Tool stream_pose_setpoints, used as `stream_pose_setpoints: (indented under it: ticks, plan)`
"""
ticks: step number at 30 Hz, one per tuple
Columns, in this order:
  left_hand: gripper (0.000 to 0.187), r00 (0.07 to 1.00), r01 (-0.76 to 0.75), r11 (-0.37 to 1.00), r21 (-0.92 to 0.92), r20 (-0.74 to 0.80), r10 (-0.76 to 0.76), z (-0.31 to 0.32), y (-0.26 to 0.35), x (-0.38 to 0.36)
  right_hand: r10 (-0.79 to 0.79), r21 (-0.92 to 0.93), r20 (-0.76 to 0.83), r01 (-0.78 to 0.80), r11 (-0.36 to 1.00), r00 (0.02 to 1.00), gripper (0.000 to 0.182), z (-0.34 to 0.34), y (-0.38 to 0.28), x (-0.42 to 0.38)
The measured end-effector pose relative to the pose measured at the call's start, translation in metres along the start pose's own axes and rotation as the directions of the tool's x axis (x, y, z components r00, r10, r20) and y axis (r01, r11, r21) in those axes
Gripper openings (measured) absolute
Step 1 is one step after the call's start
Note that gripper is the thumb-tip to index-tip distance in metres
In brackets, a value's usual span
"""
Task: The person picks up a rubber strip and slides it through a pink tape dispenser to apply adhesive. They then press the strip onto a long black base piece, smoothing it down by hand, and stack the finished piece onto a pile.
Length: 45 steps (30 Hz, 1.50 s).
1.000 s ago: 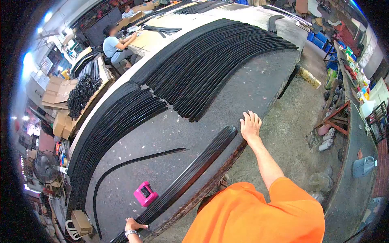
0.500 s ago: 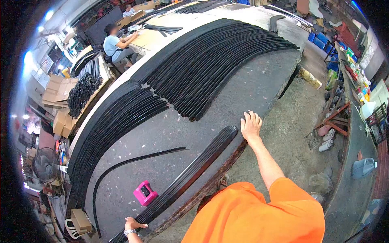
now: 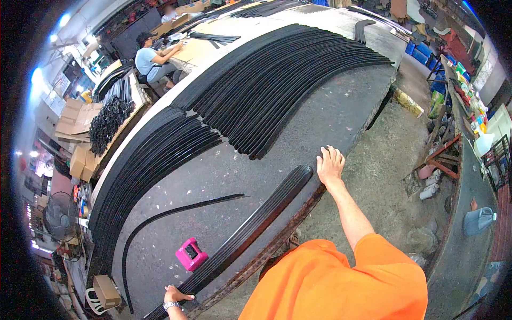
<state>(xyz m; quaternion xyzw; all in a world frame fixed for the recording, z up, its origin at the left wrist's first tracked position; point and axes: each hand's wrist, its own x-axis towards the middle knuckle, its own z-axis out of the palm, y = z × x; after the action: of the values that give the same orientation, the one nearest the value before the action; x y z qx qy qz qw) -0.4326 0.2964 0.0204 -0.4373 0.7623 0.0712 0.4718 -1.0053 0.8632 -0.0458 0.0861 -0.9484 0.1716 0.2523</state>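
Note:
Along the near edge of the dark table lies a row of long black strips, side by side and slightly curved. My left hand, with a metal watch at the wrist, rests on their lower-left end, thumb spread away from the fingers. Beyond the strips' other end, my right hand lies on the table edge, fingers stretched out and holding nothing. A pink object with a black top sits beside the strips, near my left hand. One thin curved black strip lies apart, further in.
Many black strips lie in two broad rows, one at the far side and one at the left. A seated person works at another table. Cartons and a fan stand left; a cluttered bench runs along the right.
Both my hands and the strips stay in place. The seated person in the background has shifted the head and upper body slightly.

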Motion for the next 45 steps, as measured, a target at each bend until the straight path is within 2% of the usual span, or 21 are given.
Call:
stream_pose_setpoints:
  ticks: [4, 10, 19, 22, 25, 31, 37, 39, 41, 42, 45]
  plan:
    - [0.150, 0.995, 0.004, 0.993, 0.116, -0.103, 0.008, 0.013, -0.006, 0.017, 0.000, 0.007, 0.001, 0.000, 1.000, 1.000, 0.044, -0.001, -0.001, 0.001]
    - [0.149, 0.995, 0.012, 0.995, 0.102, -0.097, -0.002, 0.015, -0.011, 0.021, 0.003, 0.001, -0.002, -0.003, 1.000, 1.000, 0.043, -0.001, -0.001, 0.000]
    - [0.150, 0.996, 0.034, 0.999, 0.009, -0.081, -0.033, 0.006, -0.004, 0.007, -0.012, 0.001, -0.020, 0.012, 1.000, 1.000, 0.042, 0.001, 0.001, -0.001]
    - [0.163, 1.000, -0.002, 0.999, -0.041, 0.003, 0.002, 0.000, -0.003, 0.001, 0.014, 0.002, 0.019, -0.014, 1.000, 1.000, 0.043, -0.001, -0.001, -0.001]
    - [0.162, 1.000, -0.012, 0.999, 0.051, -0.016, 0.013, 0.010, -0.008, 0.018, -0.003, 0.008, 0.011, 0.003, 1.000, 1.000, 0.044, -0.003, -0.001, -0.001]
    - [0.161, 1.000, -0.008, 1.000, -0.020, -0.001, 0.008, 0.002, -0.004, 0.006, -0.026, 0.007, -0.034, 0.026, 1.000, 0.999, 0.044, 0.003, 0.002, -0.001]
    - [0.158, 0.999, 0.038, 0.980, -0.197, -0.021, -0.043, 0.004, -0.007, 0.007, 0.019, -0.058, 0.018, -0.017, 0.998, 1.000, 0.045, 0.007, 0.002, -0.002]
    - [0.154, 0.997, 0.065, 0.974, -0.215, -0.028, -0.073, -0.006, 0.001, -0.009, -0.006, -0.036, 0.012, 0.007, 0.999, 1.000, 0.044, 0.004, 0.003, -0.002]
    - [0.153, 0.998, 0.010, 0.992, -0.128, -0.057, -0.017, 0.003, -0.005, 0.002, -0.055, -0.050, -0.027, 0.054, 0.997, 0.998, 0.044, 0.009, 0.007, -0.003]
    - [0.151, 0.997, 0.001, 0.997, -0.078, -0.075, -0.006, 0.002, -0.001, -0.006, -0.068, -0.023, -0.017, 0.068, 0.997, 0.998, 0.044, 0.012, 0.011, -0.004]
    - [0.150, 0.997, 0.005, 0.993, -0.114, -0.079, -0.014, 0.003, 0.002, -0.014, -0.074, -0.159, 0.116, 0.092, 0.983, 0.991, 0.044, 0.005, 0.006, -0.003]
